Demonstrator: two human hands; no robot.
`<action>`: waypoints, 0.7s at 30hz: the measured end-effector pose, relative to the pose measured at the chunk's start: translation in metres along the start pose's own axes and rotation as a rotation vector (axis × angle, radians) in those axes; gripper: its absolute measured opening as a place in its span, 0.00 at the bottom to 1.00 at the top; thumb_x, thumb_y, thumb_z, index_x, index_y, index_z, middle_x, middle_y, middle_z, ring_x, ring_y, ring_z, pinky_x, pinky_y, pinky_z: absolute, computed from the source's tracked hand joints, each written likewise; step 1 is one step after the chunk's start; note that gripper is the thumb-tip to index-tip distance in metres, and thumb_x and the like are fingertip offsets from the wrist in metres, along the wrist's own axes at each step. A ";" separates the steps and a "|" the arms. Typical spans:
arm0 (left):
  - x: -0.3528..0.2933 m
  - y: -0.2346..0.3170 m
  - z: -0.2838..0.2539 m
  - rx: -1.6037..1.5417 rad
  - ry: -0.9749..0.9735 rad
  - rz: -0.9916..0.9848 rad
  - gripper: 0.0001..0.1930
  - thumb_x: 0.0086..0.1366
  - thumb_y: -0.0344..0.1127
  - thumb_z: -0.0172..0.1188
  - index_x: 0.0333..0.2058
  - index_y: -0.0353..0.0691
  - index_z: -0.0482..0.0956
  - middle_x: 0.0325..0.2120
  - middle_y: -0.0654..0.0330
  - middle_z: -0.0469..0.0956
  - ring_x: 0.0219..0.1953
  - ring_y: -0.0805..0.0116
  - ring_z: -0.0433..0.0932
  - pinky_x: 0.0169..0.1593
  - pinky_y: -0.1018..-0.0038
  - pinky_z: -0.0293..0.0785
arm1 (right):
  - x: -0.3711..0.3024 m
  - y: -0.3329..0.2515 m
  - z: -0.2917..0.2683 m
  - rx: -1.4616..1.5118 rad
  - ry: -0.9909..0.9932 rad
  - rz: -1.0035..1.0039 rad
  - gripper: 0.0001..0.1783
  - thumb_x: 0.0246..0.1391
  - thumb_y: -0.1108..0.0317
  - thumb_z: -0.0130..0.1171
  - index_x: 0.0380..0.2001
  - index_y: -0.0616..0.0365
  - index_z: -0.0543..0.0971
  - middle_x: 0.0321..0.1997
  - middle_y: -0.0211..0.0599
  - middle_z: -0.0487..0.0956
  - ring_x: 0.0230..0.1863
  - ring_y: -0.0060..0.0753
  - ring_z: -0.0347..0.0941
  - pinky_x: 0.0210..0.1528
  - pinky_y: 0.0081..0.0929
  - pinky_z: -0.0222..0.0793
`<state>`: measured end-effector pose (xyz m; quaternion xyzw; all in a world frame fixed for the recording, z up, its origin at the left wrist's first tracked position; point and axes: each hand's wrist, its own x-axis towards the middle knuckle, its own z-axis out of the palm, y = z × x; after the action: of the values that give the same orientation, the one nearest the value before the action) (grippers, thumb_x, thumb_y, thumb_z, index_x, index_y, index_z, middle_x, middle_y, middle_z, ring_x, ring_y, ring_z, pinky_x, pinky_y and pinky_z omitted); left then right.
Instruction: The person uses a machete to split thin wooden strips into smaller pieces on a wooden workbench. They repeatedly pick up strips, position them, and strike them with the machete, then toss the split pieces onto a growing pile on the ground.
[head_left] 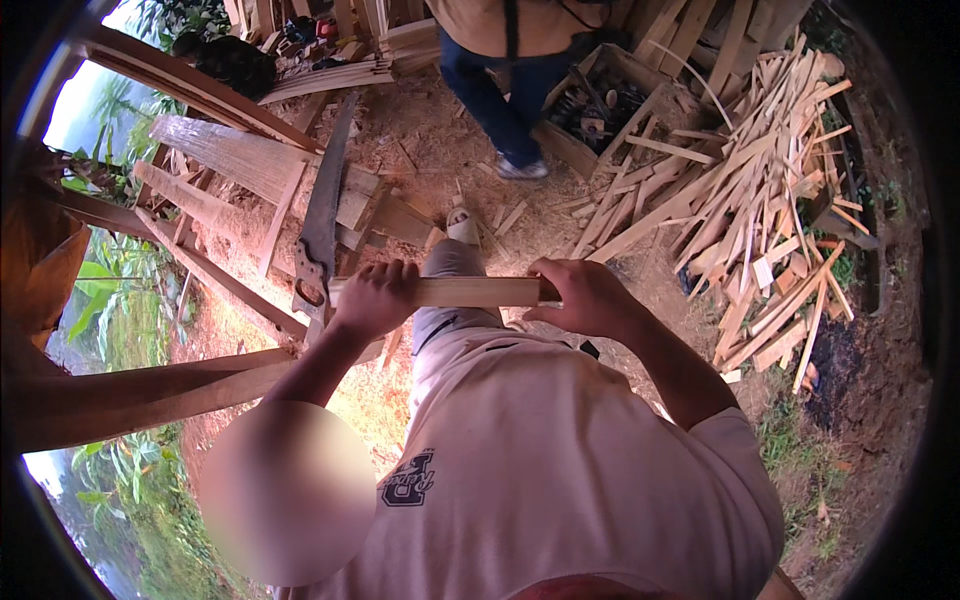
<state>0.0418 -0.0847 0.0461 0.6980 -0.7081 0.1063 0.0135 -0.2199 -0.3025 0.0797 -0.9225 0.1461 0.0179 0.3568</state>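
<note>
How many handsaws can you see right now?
1: a handsaw, blade pointing toward the picture's top, handle just left of the left hand, which grips a pale wood piece. Others may be hidden in the wooden box.

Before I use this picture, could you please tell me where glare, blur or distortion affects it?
In the head view, ground left of the shirt glares nearly white; a round blur hides part of the lower left; the fisheye blackens the corners; the wooden strip looks fairly clear.

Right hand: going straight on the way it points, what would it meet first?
The right hand would likely first meet the wooden strip, at its right end; the exact depth there is unclear.
</note>
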 end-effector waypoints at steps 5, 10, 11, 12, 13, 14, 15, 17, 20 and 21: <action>-0.025 0.004 0.002 -0.117 -0.135 -0.168 0.14 0.59 0.43 0.63 0.32 0.40 0.70 0.25 0.55 0.76 0.26 0.54 0.81 0.28 0.60 0.78 | 0.011 0.009 0.013 -0.074 0.228 -0.207 0.34 0.45 0.59 0.73 0.58 0.49 0.75 0.40 0.42 0.79 0.42 0.47 0.79 0.44 0.41 0.77; -0.039 0.020 -0.005 -0.320 -0.411 -0.313 0.16 0.61 0.46 0.63 0.32 0.38 0.72 0.26 0.52 0.76 0.27 0.49 0.81 0.30 0.57 0.78 | 0.029 0.009 0.013 -0.226 0.176 -0.421 0.35 0.47 0.59 0.71 0.61 0.37 0.75 0.36 0.34 0.76 0.39 0.38 0.77 0.43 0.36 0.76; -0.038 0.024 -0.009 -0.327 -0.355 -0.289 0.16 0.60 0.46 0.63 0.31 0.38 0.75 0.27 0.51 0.75 0.27 0.48 0.80 0.29 0.56 0.77 | 0.033 0.013 0.015 -0.240 0.163 -0.444 0.34 0.46 0.60 0.71 0.60 0.38 0.77 0.36 0.33 0.76 0.38 0.37 0.76 0.43 0.35 0.76; -0.036 0.027 -0.014 -0.352 -0.374 -0.323 0.16 0.60 0.46 0.64 0.31 0.38 0.75 0.28 0.51 0.75 0.27 0.48 0.80 0.32 0.56 0.78 | 0.036 0.016 0.016 -0.257 0.150 -0.466 0.32 0.46 0.61 0.71 0.59 0.39 0.78 0.36 0.32 0.76 0.37 0.37 0.75 0.43 0.35 0.75; -0.035 0.030 -0.019 -0.377 -0.393 -0.356 0.16 0.60 0.46 0.64 0.30 0.38 0.76 0.28 0.52 0.75 0.27 0.48 0.80 0.36 0.55 0.79 | 0.039 0.018 0.017 -0.253 0.139 -0.474 0.32 0.46 0.61 0.71 0.58 0.38 0.79 0.36 0.32 0.76 0.37 0.37 0.75 0.43 0.35 0.75; -0.034 0.032 -0.021 -0.402 -0.412 -0.388 0.16 0.60 0.46 0.64 0.30 0.38 0.76 0.28 0.52 0.75 0.27 0.48 0.80 0.39 0.55 0.79 | 0.041 0.020 0.017 -0.249 0.129 -0.482 0.31 0.47 0.61 0.70 0.58 0.37 0.79 0.36 0.32 0.75 0.37 0.37 0.75 0.42 0.35 0.75; -0.039 0.031 -0.017 -0.371 -0.381 -0.352 0.16 0.60 0.46 0.64 0.30 0.38 0.76 0.29 0.52 0.75 0.29 0.48 0.80 0.44 0.54 0.78 | 0.044 0.020 0.017 -0.245 0.119 -0.494 0.31 0.47 0.61 0.70 0.58 0.36 0.79 0.35 0.31 0.75 0.37 0.36 0.75 0.42 0.35 0.75; -0.050 0.028 -0.006 -0.308 -0.321 -0.276 0.15 0.59 0.46 0.64 0.30 0.38 0.77 0.31 0.52 0.75 0.32 0.49 0.80 0.54 0.51 0.75 | 0.048 0.017 0.016 -0.227 0.106 -0.505 0.30 0.47 0.61 0.70 0.57 0.36 0.79 0.34 0.31 0.75 0.36 0.37 0.75 0.42 0.36 0.75; -0.046 0.033 -0.010 -0.316 -0.223 -0.338 0.15 0.58 0.41 0.65 0.32 0.35 0.72 0.33 0.47 0.77 0.37 0.44 0.80 0.64 0.43 0.61 | 0.051 0.016 0.013 -0.194 0.087 -0.477 0.29 0.48 0.62 0.71 0.57 0.36 0.80 0.33 0.32 0.74 0.36 0.37 0.75 0.42 0.36 0.75; -0.044 0.032 -0.013 -0.277 -0.161 -0.297 0.15 0.58 0.41 0.65 0.32 0.35 0.72 0.36 0.48 0.77 0.37 0.44 0.80 0.61 0.45 0.64 | 0.052 0.015 0.012 -0.179 0.081 -0.462 0.29 0.48 0.62 0.71 0.57 0.36 0.80 0.33 0.32 0.74 0.35 0.37 0.75 0.42 0.35 0.75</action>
<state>0.0090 -0.0393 0.0471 0.7923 -0.6041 -0.0515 0.0683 -0.1737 -0.3186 0.0533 -0.9593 -0.0567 -0.0886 0.2621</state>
